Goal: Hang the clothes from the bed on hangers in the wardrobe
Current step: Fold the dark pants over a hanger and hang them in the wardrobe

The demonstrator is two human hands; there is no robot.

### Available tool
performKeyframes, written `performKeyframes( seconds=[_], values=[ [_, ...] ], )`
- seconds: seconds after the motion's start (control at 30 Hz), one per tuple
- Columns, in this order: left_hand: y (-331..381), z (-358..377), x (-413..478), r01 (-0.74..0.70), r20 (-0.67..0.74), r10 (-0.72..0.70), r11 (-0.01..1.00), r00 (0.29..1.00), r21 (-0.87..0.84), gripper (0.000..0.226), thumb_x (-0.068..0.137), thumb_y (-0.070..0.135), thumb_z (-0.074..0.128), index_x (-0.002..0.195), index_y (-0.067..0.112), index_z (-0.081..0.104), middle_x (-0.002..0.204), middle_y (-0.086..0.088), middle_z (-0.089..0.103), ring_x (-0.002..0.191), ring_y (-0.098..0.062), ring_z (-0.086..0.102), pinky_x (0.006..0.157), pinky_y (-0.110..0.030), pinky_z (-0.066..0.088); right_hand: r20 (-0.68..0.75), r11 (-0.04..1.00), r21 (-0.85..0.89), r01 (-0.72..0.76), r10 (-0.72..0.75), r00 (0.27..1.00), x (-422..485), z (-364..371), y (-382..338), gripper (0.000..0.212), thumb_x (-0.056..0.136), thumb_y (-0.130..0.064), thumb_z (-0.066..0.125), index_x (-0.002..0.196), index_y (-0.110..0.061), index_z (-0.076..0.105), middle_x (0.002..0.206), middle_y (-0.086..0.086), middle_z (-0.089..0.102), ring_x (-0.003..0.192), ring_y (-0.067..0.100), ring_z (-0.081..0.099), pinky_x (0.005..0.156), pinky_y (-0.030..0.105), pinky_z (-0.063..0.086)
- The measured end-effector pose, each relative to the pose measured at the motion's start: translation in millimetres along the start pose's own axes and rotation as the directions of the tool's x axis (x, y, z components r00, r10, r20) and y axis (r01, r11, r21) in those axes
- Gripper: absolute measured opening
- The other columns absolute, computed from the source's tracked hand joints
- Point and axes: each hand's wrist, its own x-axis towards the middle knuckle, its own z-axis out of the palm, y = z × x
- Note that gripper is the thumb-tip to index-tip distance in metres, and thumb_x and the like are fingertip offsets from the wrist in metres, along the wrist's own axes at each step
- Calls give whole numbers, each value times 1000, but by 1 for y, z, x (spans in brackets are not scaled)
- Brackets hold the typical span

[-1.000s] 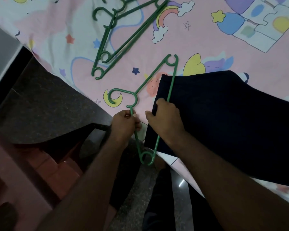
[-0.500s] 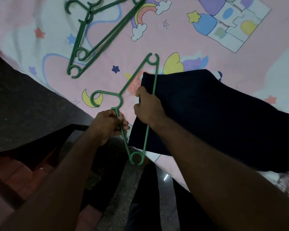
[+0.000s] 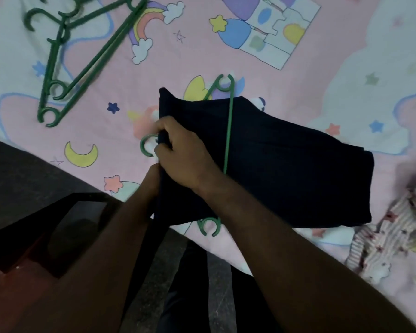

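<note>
One dark garment (image 3: 286, 164), probably soft and light, lies on the bed (image 3: 197, 51), threaded through a stiff green hanger (image 3: 229, 131); right grip (image 3: 180, 155) clutches its folded edge, likely the surest hold; left grip (image 3: 151, 181) half hidden, closure unclear

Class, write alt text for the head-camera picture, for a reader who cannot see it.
A right hand grips the edge of a folded dark garment threaded through a green hanger on a pink cartoon-print bedsheet; the left hand is mostly hidden beside it. At upper left lie spare green hangers, at lower right a striped garment.
</note>
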Motion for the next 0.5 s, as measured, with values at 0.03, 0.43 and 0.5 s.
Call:
performKeyframes(
  seconds=[0.03,0.43,0.5],
  values=[
    [1,10,0,-3,13,3,1000,1000,7,34,102,-1,31,78,16,47,47,21,61,49,5,61,49,-10,48,-23,998,56,5,-3,1000,-7,-16,-1,29,87,-8,52,113,-20,58,92,-8,65,78,12,60,76,30,49],
    [-13,59,-4,-20,-148,3,994,989,-110,7,97,2,51,99,9,53,75,-13,62,56,-19,64,56,-29,56,-107,543,729,-417,692,714,-112,-145,166,27,92,-30,65,116,-17,65,113,2,73,105,21,69,87,40,56],
    [-19,61,-6,-34,-171,19,996,985,-84,10,98,4,49,105,10,51,74,-13,62,53,-19,62,53,-29,55,-185,670,611,-422,639,747,-108,-140,167,20,90,-26,69,105,-12,69,107,4,74,102,22,70,94,45,55]
  ],
)
